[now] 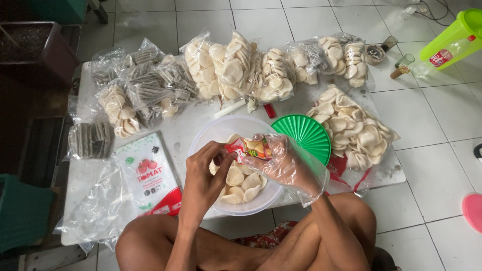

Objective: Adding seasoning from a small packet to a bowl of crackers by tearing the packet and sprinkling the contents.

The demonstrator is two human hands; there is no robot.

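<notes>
Seen from above, a person sits cross-legged on a white tiled floor [432,165] at the near edge of a low white counter [186,128]. Both hands meet over a large translucent white bowl [213,131] that stands at the near middle of the counter and holds a layer of pale round crackers [241,183].

The left hand [208,168] is bare; its grip is narrow, thumb and fingertips pinched on the left end of a small red and yellow sachet [251,149]. The right hand [281,158] wears a loose clear plastic glove and its grip is closed on the sachet's right end, so the sachet hangs between the two hands just above the crackers in the bowl.

Touching the bowl's right side lies a round green ribbed lid [306,135]. Right of the lid is an open heap of pale crackers [354,128] on clear plastic. Left of the bowl lies a flat white pouch with red tomato pictures [148,170], with crumpled clear plastic [95,206] beside it.

Along the far edge of the counter runs a row of clear bags of pale crackers [241,68], and at the far left are bags of grey ridged crackers [150,83]. A small red object [270,111] lies just beyond the bowl.

On the floor at the far right stands a green translucent jug [454,40], and a pink round object [473,211] shows at the right edge.
</notes>
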